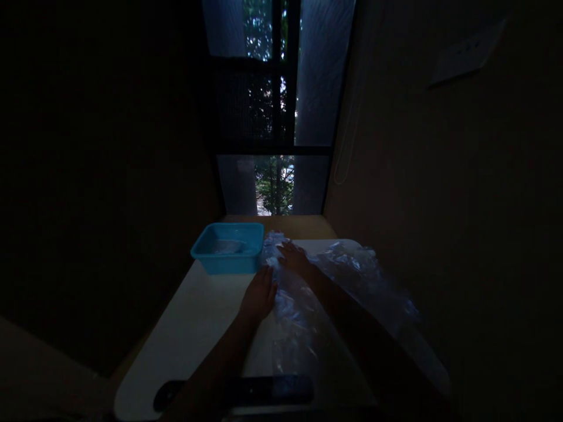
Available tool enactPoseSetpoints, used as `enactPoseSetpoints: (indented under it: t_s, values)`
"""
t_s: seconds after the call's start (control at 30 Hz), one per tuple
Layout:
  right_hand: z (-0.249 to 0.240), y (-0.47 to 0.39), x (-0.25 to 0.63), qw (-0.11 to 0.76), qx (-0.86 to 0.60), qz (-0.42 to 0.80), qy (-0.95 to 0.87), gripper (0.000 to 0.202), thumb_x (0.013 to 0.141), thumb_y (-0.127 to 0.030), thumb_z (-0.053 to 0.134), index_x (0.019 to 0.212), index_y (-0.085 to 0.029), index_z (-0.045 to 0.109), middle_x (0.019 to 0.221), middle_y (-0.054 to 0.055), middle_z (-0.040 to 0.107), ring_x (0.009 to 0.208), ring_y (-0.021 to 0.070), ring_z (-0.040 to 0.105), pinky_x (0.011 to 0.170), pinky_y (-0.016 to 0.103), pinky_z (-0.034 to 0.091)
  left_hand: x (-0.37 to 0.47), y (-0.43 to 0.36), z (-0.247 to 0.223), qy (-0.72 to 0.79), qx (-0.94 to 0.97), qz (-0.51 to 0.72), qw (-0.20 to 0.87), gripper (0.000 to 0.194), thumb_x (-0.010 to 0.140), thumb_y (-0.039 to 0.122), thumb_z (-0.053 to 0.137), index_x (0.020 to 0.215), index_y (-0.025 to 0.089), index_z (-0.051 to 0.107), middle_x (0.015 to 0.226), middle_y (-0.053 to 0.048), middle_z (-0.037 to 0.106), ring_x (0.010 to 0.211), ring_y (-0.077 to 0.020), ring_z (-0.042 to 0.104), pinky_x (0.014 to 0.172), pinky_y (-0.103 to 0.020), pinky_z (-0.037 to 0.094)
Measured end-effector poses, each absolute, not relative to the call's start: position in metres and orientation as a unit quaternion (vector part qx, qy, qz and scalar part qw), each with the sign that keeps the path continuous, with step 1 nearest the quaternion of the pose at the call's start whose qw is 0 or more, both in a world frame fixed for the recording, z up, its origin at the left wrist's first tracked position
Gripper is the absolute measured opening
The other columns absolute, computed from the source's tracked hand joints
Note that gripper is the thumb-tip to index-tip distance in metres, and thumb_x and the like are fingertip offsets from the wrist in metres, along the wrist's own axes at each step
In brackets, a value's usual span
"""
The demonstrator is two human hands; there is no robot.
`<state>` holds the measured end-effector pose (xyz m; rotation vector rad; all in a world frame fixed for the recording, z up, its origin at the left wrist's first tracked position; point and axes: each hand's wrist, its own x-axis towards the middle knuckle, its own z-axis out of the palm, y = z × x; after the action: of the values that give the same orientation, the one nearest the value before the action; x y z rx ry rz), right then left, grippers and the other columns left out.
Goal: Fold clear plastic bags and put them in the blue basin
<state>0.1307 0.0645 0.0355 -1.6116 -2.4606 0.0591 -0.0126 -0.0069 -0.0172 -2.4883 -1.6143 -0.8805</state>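
One clear plastic sheet (308,310) lay crumpled on one white table (197,328), left hand (259,296) flat with fingers spread at its edge, right hand (294,258) pressed open atop it, one blue tub (229,249) just beyond the left fingertips.

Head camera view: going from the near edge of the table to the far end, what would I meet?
Dark flat object at the near edge → left hand on the clear plastic sheet → right hand → blue tub → window.
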Motion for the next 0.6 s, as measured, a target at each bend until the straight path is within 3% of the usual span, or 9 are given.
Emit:
enactPoseSetpoints:
  t_s: [0.37, 0.5, 0.6]
  values:
    - [0.025, 0.04, 0.134, 0.103, -0.453, 0.026, -0.885, 0.027, 0.076, -0.029, 0.043, 0.098, -0.025, 0.059, 0.113, 0.006, 0.056, 0.104, 0.0238, 0.048, 0.093, 0.049, 0.02, -0.01, 0.007, -0.019, -0.533, -0.801, -0.272, -0.011, 0.054, 0.085, 0.036, 0.019, 0.121, 0.0, 0.035, 0.128, -0.021, 0.036, 0.122, -0.0243, 0.028, 0.099, -0.039, 0.028]
    - [0.031, 0.029, 0.143, 0.135, -0.435, 0.086, -0.886, 0.022, 0.075, -0.021, 0.044, 0.085, -0.021, 0.063, 0.092, 0.003, 0.065, 0.092, 0.0169, 0.056, 0.09, 0.034, 0.031, -0.009, 0.01, -0.017, -0.538, -0.8, -0.267, -0.013, 0.05, 0.084, 0.034, 0.024, 0.118, 0.001, 0.04, 0.125, -0.021, 0.04, 0.119, -0.0252, 0.033, 0.098, -0.039, 0.029]
    - [0.031, 0.029, 0.154, 0.217, -0.488, 0.087, -0.841, 0.026, 0.076, -0.017, 0.04, 0.09, -0.016, 0.062, 0.096, 0.005, 0.064, 0.093, 0.0121, 0.056, 0.086, 0.023, 0.036, -0.008, 0.01, -0.016, -0.536, -0.805, -0.254, -0.008, 0.045, 0.082, 0.031, 0.029, 0.114, 0.004, 0.045, 0.12, -0.019, 0.046, 0.115, -0.0246, 0.039, 0.096, -0.038, 0.031]
